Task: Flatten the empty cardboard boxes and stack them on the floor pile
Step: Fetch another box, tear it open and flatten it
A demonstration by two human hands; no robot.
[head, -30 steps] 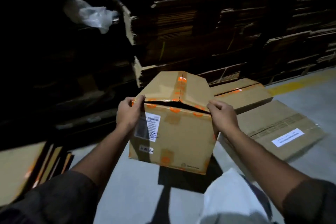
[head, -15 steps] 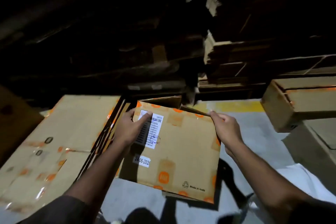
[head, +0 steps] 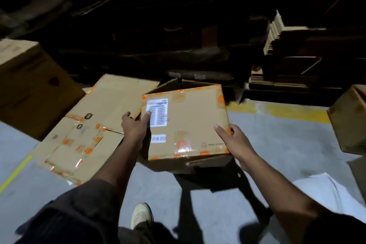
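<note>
1. Two hands hold our cardboard box (head: 190, 123) above the grey floor (head: 277, 144), its labelled face tilted up at us.
2. Our left hand (head: 134, 127) grips the box's left edge, thumb lying on the white label (head: 157, 112).
3. Our right hand (head: 235, 140) grips the right edge, thumb on top, fingers curled behind.
4. Just left of the box lies the floor pile (head: 95, 128) of flattened cardboard.
5. Our shoe (head: 141, 216) shows below.
</note>
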